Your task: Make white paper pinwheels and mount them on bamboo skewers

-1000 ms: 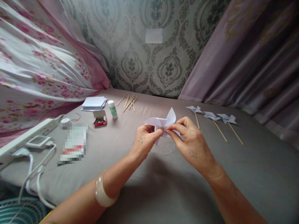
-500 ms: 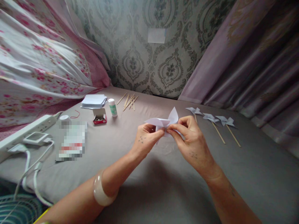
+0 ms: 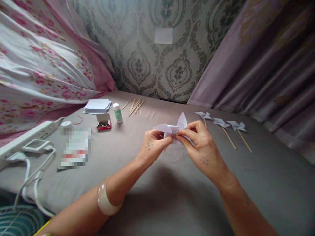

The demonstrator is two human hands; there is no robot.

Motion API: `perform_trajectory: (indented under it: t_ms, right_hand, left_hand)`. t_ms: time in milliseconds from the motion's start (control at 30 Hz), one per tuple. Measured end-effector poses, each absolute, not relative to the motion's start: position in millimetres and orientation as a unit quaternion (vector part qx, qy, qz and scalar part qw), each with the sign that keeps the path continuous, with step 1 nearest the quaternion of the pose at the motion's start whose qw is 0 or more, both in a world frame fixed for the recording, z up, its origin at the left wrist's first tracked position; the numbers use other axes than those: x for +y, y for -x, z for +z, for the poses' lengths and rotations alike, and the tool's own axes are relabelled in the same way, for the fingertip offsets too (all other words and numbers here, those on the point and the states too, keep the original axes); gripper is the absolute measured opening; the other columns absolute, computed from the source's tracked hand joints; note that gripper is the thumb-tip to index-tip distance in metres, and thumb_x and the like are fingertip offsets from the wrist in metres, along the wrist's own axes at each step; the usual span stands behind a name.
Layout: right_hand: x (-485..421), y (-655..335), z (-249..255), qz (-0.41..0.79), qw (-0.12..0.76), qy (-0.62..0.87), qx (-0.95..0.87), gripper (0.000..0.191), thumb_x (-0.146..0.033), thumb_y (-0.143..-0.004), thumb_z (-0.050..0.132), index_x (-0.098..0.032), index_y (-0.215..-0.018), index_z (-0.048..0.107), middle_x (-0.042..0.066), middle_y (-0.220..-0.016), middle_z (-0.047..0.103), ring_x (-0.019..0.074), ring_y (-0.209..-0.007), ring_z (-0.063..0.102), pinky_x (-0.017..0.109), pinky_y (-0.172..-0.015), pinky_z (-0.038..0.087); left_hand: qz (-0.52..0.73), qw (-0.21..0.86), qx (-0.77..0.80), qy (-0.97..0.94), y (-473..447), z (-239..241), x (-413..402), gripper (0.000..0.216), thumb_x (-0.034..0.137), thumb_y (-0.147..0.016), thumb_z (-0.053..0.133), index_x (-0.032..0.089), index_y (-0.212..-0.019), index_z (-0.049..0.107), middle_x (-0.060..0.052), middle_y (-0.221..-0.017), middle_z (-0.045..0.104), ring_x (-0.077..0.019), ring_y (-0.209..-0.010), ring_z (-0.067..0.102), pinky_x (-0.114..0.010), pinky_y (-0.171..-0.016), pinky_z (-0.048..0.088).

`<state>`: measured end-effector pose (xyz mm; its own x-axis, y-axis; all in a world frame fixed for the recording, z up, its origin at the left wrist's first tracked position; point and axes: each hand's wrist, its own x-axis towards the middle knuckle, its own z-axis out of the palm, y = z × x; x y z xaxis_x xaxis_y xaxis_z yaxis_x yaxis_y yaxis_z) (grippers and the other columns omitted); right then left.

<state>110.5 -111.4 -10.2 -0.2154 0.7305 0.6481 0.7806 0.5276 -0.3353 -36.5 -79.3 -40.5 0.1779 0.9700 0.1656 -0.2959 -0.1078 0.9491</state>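
A white paper pinwheel (image 3: 169,128), with curved folded blades, is held up over the grey cloth in front of me. My left hand (image 3: 155,141) grips it from the left, thumb pressed near its centre. From the other side, my right hand (image 3: 197,141) pinches at the same centre with thumb and forefinger. Anything small between those fingertips is too hidden to make out. To the right lie three finished-looking pinwheels on sticks, the nearest a white paper pinwheel (image 3: 237,126) on a wooden stick (image 3: 244,143).
Left of my hands stand a glue bottle (image 3: 117,113) and an open red box (image 3: 103,123) of small metal pieces. Behind are a paper stack (image 3: 97,106) and several wooden sticks (image 3: 135,106). A power strip (image 3: 46,131) with cables and a blurred packet (image 3: 75,149) lie at the left.
The view has shifted slightly. Both hands keep their hold on the paper pinwheel, with only a slight movement of the right hand at its centre.
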Motion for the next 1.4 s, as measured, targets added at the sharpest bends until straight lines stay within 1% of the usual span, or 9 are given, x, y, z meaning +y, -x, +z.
perform_trajectory:
  t_ms: [233,500,667,833,867,933,1033,1200,1400]
  right_hand:
    - [-112,-109,-10,-0.009,0.418,0.496,-0.761,0.009,-0.019,-0.086,0.062,-0.018,-0.085,0.071,0.005,-0.089,0.054,0.0178,-0.083,0.057,0.034,-0.076,0.049]
    - [-107,-104,-15,0.049,0.488,0.505,-0.71,0.0,-0.019,-0.079,0.069,-0.019,-0.078,0.069,0.004,-0.086,0.058,0.0166,-0.08,0.059,0.032,-0.072,0.05]
    - [-103,-105,-18,0.07,0.51,0.529,-0.675,0.015,-0.026,-0.073,0.073,-0.02,-0.077,0.06,0.004,-0.087,0.06,0.0193,-0.083,0.06,0.036,-0.078,0.05]
    - [-98,-103,-22,0.215,0.554,0.525,-0.61,0.049,-0.032,-0.067,0.076,-0.019,-0.109,0.055,0.007,-0.096,0.068,0.0213,-0.087,0.065,0.039,-0.082,0.052]
    - [-97,-103,-22,0.25,0.546,0.514,-0.613,0.047,-0.032,-0.069,0.074,-0.018,-0.11,0.056,0.007,-0.096,0.07,0.0212,-0.086,0.066,0.039,-0.082,0.053]
    - [-97,-104,-22,0.298,0.517,0.501,-0.627,0.033,-0.033,-0.073,0.07,-0.018,-0.101,0.063,0.007,-0.092,0.072,0.0207,-0.083,0.068,0.037,-0.08,0.053]
    - [-98,-105,-22,0.31,0.496,0.499,-0.64,0.019,-0.033,-0.076,0.067,-0.018,-0.087,0.069,0.005,-0.085,0.074,0.0202,-0.078,0.068,0.035,-0.076,0.054]
    - [-97,-105,-23,0.302,0.503,0.498,-0.639,0.018,-0.033,-0.076,0.067,-0.018,-0.085,0.071,0.005,-0.085,0.074,0.0201,-0.076,0.068,0.035,-0.074,0.054]
    - [-95,-105,-26,0.307,0.505,0.499,-0.634,0.019,-0.033,-0.075,0.068,-0.017,-0.084,0.071,0.006,-0.084,0.074,0.0205,-0.077,0.068,0.035,-0.076,0.054]
  left_hand:
    - [0.567,0.573,0.313,-0.503,36,-40,-79,0.018,0.029,-0.064,0.075,0.014,-0.074,0.075,-0.001,-0.062,0.065,-0.0098,-0.056,0.052,-0.022,-0.053,0.04]
    - [0.564,0.575,0.323,-0.497,37,-43,-76,0.021,0.031,-0.065,0.076,0.015,-0.079,0.078,0.0,-0.057,0.062,-0.0091,-0.051,0.049,-0.021,-0.048,0.037]
    - [0.562,0.574,0.33,-0.496,38,-42,-75,0.021,0.029,-0.064,0.075,0.015,-0.08,0.078,0.0,-0.057,0.061,-0.0094,-0.053,0.049,-0.021,-0.05,0.039]
    - [0.559,0.573,0.334,-0.497,38,-41,-76,0.019,0.027,-0.064,0.074,0.015,-0.078,0.077,0.0,-0.059,0.062,-0.0096,-0.054,0.05,-0.021,-0.051,0.039]
    - [0.559,0.574,0.334,-0.497,38,-41,-76,0.019,0.027,-0.064,0.074,0.015,-0.078,0.077,0.0,-0.06,0.063,-0.0098,-0.055,0.05,-0.022,-0.052,0.039]
    - [0.557,0.575,0.334,-0.498,38,-41,-76,0.018,0.027,-0.063,0.075,0.015,-0.077,0.077,0.0,-0.059,0.063,-0.0099,-0.054,0.05,-0.022,-0.051,0.039]
    - [0.555,0.578,0.333,-0.497,38,-42,-76,0.017,0.027,-0.063,0.076,0.015,-0.075,0.076,0.0,-0.057,0.062,-0.0098,-0.053,0.05,-0.022,-0.051,0.039]
    - [0.561,0.586,0.323,-0.486,37,-42,-75,0.02,0.026,-0.061,0.077,0.014,-0.077,0.077,-0.003,-0.065,0.069,-0.0112,-0.056,0.055,-0.023,-0.054,0.042]
    - [0.552,0.59,0.325,-0.491,37,-40,-75,0.021,0.029,-0.062,0.078,0.014,-0.077,0.077,-0.003,-0.065,0.07,-0.0133,-0.06,0.058,-0.024,-0.059,0.044]
